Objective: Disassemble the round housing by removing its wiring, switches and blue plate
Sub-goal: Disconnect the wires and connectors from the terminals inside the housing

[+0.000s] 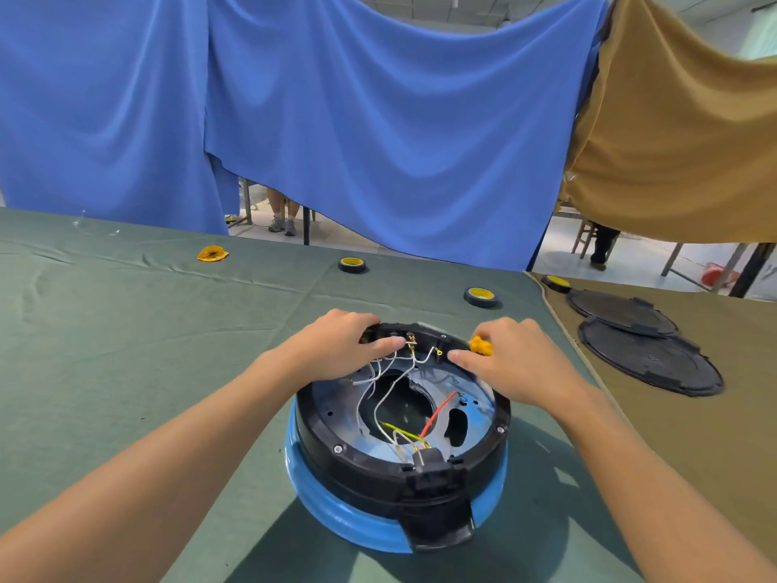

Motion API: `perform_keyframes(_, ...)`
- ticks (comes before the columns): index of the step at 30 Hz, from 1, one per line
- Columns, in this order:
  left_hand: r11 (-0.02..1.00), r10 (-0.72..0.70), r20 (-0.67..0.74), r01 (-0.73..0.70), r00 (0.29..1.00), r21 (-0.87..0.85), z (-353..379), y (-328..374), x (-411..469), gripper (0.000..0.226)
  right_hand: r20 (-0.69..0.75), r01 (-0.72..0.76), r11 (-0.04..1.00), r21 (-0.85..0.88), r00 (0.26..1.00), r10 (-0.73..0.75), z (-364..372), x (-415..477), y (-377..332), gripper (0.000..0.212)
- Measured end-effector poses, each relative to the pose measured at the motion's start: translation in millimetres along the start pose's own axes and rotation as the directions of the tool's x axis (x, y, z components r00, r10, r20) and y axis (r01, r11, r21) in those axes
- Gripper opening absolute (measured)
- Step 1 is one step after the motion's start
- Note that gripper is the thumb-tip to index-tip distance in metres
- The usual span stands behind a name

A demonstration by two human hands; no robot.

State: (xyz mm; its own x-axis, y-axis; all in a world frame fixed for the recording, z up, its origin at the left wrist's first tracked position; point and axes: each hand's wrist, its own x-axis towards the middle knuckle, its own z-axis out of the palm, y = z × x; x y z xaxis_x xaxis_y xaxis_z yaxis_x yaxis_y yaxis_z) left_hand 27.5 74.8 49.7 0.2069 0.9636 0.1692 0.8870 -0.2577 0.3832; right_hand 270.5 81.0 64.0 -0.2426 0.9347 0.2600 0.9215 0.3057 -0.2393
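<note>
Room left of housing (pixel 357 469); black lids (pixel 647 359) crowd right.

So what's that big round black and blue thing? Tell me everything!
The round housing is a black plastic ring on a blue base, flat on the green cloth. Inside lies a shiny blue plate with a hole. White wires, a red wire and a yellow-green one cross it, some reaching a black plug block at the near edge. The left hand rests on the far rim; the right hand, holding something yellow, touches it.

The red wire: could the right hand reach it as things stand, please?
Probably yes: the red wire lies uncovered over the blue plate, near the right hand, which pinches a yellow piece.
</note>
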Motion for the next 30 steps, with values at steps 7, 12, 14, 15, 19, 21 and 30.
perform_keyframes(7,0.997,0.034,-0.066,-0.028,0.997,0.076,-3,1,9,0.058,-0.016,0.014,0.989,0.145,1.000,-0.012,13,19,-9,0.032)
perform_keyframes(12,0.952,-0.189,-0.154,0.220,0.970,0.213,-3,-1,-1,0.054,-0.052,-0.138,0.984,0.110,0.988,0.144,19,18,-11,0.046)
perform_keyframes(14,0.936,-0.300,-0.149,0.321,0.942,0.147,-4,1,-9,0.053,-0.081,-0.219,0.972,0.081,0.971,0.226,19,14,-14,0.038)
perform_keyframes(15,0.923,-0.345,-0.141,0.363,0.928,0.130,-4,3,-13,0.053,-0.098,-0.255,0.965,0.065,0.961,0.260,19,11,-18,0.033)
perform_keyframes(19,0.870,-0.446,-0.080,0.453,0.892,0.195,7,20,-28,0.071,-0.057,-0.295,0.955,0.003,0.954,0.295,17,-4,-32,0.027)
perform_keyframes(21,0.853,-0.444,-0.097,0.453,0.891,0.259,12,25,-30,0.072,0.021,-0.272,0.962,0.007,0.962,0.272,12,-9,-32,0.028)
perform_keyframes(30,0.913,-0.196,-0.149,0.236,0.969,0.333,6,18,-18,0.062,0.006,-0.212,0.926,0.311,0.975,0.222,-2,-19,-11,0.038)
